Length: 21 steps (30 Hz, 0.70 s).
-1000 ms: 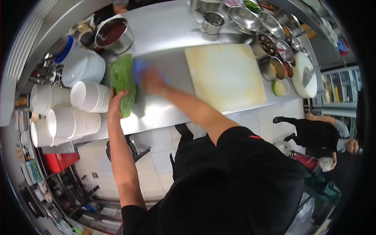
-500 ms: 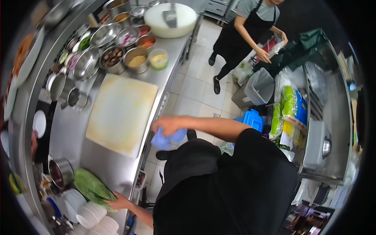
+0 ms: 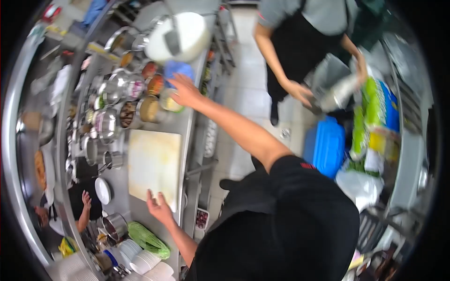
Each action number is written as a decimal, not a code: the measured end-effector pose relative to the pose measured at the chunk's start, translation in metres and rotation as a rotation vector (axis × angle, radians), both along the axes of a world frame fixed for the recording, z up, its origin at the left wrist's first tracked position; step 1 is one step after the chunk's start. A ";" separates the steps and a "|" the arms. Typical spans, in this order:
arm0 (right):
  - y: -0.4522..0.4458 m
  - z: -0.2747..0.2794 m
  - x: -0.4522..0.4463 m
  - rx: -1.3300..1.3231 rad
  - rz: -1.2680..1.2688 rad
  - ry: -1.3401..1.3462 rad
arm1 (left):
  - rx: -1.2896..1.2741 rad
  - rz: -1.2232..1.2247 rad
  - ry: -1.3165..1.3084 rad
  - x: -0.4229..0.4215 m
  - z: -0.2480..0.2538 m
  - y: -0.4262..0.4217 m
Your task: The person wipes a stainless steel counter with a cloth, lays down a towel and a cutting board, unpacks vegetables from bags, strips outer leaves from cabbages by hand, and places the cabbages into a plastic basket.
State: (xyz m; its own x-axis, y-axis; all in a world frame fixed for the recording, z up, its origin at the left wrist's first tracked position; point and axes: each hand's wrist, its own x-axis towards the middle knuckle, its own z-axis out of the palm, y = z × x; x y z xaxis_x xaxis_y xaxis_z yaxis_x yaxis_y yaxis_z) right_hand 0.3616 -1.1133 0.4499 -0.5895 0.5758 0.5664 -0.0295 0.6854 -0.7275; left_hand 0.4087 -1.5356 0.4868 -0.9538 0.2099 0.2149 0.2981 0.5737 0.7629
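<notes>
My right hand reaches over the counter's edge with its fingers stretched out. Its fingertips are at the lower edge of a blue cloth, beside the round white board and the tub of yellow food. Blur hides whether they touch the cloth. My left hand is over the lower end of the rectangular cutting board, fingers apart and nothing in it. The green leafy vegetable lies on the counter below that hand, apart from it.
Metal bowls of ingredients line the counter beside the cutting board. A pot and stacked white bowls are near the vegetable. A co-worker stands across the aisle near a blue bin. Another person is beyond the counter.
My left hand has let go of the vegetable and moved up to the cutting board. My right hand has moved from the aisle side to the counter's far end, and its grip on the cloth has opened.
</notes>
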 end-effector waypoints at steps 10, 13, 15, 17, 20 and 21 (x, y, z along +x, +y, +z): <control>-0.065 -0.043 0.087 -0.744 0.094 -0.112 | -0.303 -0.571 -0.654 0.073 -0.019 0.062; -0.049 -0.038 0.092 -0.810 0.095 -0.020 | -0.363 -0.758 -0.734 0.066 -0.027 0.083; -0.031 -0.040 0.087 -0.800 0.078 0.037 | -0.364 -0.852 -0.674 0.051 -0.023 0.101; -0.010 -0.050 0.087 -0.763 0.000 -0.035 | -0.320 -0.928 -0.574 0.024 -0.033 0.113; 0.012 -0.049 0.095 -0.768 -0.071 -0.114 | -0.284 -1.052 -0.407 -0.014 -0.031 0.127; 0.015 -0.037 0.098 -0.797 -0.070 -0.133 | -0.290 -1.043 -0.435 -0.024 -0.019 0.133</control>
